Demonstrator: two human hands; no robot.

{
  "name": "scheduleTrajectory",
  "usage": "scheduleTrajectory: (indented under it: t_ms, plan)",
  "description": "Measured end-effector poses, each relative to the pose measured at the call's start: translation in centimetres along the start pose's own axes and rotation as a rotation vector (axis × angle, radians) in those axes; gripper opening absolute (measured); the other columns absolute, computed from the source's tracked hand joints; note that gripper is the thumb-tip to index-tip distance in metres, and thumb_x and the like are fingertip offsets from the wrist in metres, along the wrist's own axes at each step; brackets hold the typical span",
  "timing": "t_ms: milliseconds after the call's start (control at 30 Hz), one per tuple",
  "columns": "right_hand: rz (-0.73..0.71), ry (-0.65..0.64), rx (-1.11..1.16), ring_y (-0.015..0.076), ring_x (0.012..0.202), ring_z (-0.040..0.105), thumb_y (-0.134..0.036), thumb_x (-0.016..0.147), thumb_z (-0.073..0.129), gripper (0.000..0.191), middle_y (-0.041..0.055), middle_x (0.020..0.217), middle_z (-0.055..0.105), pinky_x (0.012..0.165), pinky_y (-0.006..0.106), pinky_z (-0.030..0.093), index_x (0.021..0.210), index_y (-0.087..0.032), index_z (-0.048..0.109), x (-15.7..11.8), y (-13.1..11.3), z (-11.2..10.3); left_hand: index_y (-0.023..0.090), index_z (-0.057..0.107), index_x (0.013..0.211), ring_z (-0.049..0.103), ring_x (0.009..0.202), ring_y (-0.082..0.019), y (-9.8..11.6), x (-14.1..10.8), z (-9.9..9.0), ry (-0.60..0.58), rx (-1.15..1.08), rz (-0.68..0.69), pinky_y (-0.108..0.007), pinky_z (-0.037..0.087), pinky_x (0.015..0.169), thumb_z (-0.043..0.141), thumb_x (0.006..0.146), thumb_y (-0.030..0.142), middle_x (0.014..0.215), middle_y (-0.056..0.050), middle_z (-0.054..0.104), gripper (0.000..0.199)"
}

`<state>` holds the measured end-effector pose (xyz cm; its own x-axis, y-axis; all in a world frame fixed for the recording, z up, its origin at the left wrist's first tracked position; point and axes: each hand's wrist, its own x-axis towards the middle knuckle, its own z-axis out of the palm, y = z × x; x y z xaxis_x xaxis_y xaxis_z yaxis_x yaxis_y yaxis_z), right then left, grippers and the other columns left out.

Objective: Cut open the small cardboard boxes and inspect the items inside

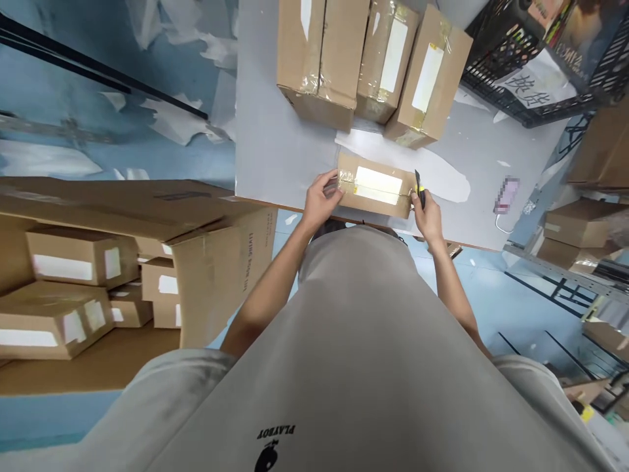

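A small brown cardboard box (376, 203) with a white label and clear tape lies at the near edge of the grey table. My left hand (322, 198) grips its left end, fingers on the side and thumb at the near corner. At the opposite end, my right hand (426, 213) is closed around a utility knife (420, 189) with yellow and black on its handle. The knife points away from me, close to the box's right end. Whether the right fingers also touch the box I cannot tell.
Taped cardboard boxes (339, 59) stand at the table's back, beside a black plastic crate (528, 105). White paper (442, 174) lies behind the small box. A pixelated pink item (506, 195) rests at right. A large open carton (221, 275) at left holds several boxes.
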<state>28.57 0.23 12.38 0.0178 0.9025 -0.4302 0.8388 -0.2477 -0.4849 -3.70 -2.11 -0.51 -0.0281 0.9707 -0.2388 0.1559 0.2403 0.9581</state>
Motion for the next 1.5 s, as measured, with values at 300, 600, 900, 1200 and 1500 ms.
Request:
scheduleTrajectory:
  t_ms: [300, 600, 900, 1200, 1500]
  plan:
    - [-0.115, -0.104, -0.273, 0.0336, 0.122, 0.077, -0.049, 0.124, 0.035, 0.052, 0.0165, 0.140, 0.081, 0.101, 0.040, 0.056, 0.156, -0.022, 0.064, -1.4, -8.3, -0.1, 0.025, 0.074, 0.151, 0.078, 0.133, -0.032, -0.7, 0.8, -1.4, -0.116, -0.071, 0.031, -0.048, 0.069, 0.114, 0.083, 0.095, 0.059, 0.149, -0.015, 0.072, 0.066]
    - [-0.249, -0.432, -0.693, 0.0337, 0.120, 0.078, -0.046, 0.126, 0.036, 0.056, 0.0156, 0.144, 0.079, 0.099, 0.038, 0.054, 0.177, -0.028, 0.052, 1.1, -15.3, 2.9, 0.025, 0.073, 0.153, 0.077, 0.134, -0.032, -1.0, 0.6, -0.5, -0.113, -0.140, 0.030, -0.043, 0.073, 0.103, 0.079, 0.095, 0.056, 0.153, -0.017, 0.069, 0.066]
    - [-0.235, -0.483, -0.836, 0.0338, 0.117, 0.079, -0.040, 0.125, 0.037, 0.052, 0.0187, 0.140, 0.079, 0.097, 0.040, 0.054, 0.172, -0.026, 0.055, 1.6, -17.2, 2.1, 0.026, 0.074, 0.153, 0.077, 0.131, -0.032, -0.9, 0.6, -0.1, -0.109, -0.168, 0.050, -0.044, 0.073, 0.102, 0.080, 0.096, 0.062, 0.152, -0.016, 0.070, 0.067]
    - [-0.303, -0.504, -0.897, 0.0391, 0.122, 0.079, -0.022, 0.121, 0.037, 0.047, 0.0281, 0.134, 0.079, 0.100, 0.047, 0.054, 0.161, -0.015, 0.061, 2.3, -19.2, 2.3, 0.025, 0.072, 0.157, 0.075, 0.132, -0.032, -0.7, 0.2, 0.4, -0.066, -0.116, 0.058, -0.044, 0.072, 0.104, 0.073, 0.102, 0.068, 0.153, -0.017, 0.070, 0.069]
    - [-0.383, -0.498, -0.866, 0.0392, 0.125, 0.077, -0.019, 0.118, 0.039, 0.046, 0.0282, 0.131, 0.081, 0.104, 0.049, 0.054, 0.157, -0.012, 0.062, 2.6, -18.5, 2.3, 0.028, 0.071, 0.157, 0.076, 0.135, -0.032, -1.0, -0.3, 1.4, 0.022, -0.069, 0.036, -0.043, 0.071, 0.108, 0.070, 0.103, 0.075, 0.152, -0.015, 0.071, 0.073]
